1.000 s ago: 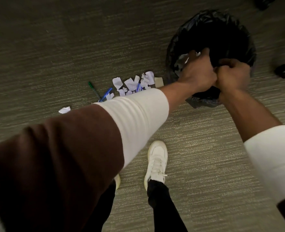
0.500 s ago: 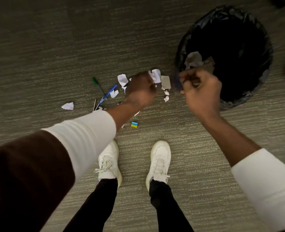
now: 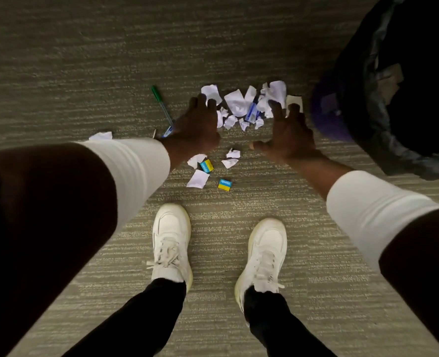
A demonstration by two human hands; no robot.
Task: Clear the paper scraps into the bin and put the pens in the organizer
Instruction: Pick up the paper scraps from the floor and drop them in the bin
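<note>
Left hand (image 3: 196, 131) and right hand (image 3: 289, 135), fingers spread and empty, flank the heap of torn white paper scraps (image 3: 241, 104) on grey carpet (image 3: 84, 60), near the black-lined bin (image 3: 393, 99). Judgement: cup inward, leaving green plastic pen (image 3: 161, 104) and blue pen (image 3: 252, 112) out.

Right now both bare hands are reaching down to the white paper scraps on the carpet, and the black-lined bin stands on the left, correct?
Nearly: the head view shows the black-lined bin on the right. Both the left hand and the right hand do reach the white paper scraps.
</note>
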